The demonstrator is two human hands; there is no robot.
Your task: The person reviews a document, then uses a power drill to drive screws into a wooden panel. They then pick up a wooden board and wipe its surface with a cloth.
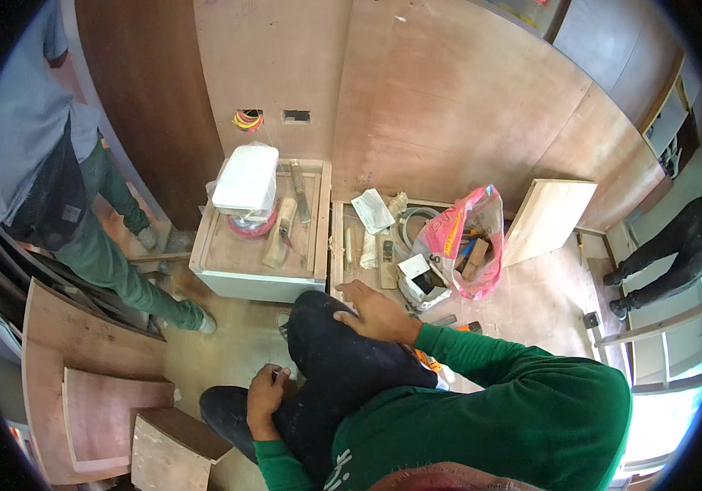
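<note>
My right hand [377, 314] rests on my raised knee in dark trousers [314, 335], its fingers apart and nothing in it. Lower down, near my other leg, my left hand [267, 396] is closed, fingers curled around a small dark thing that I cannot make out. Ahead of my knee stands a low wooden cabinet [245, 284] with a pale front. On it are a white plastic tub [246, 178], a pink roll [251, 226] partly under the tub, a wood-handled tool [280, 233] and a long dark tool [299, 192].
Right of the cabinet lie a pink plastic bag [470, 237] of wood scraps and tools, an open white box [423, 278] and papers [373, 211]. A pale board [549, 219] leans at the wall. One person [48, 164] stands left, another [670, 245] far right. Curved panels [105, 409] lie lower left.
</note>
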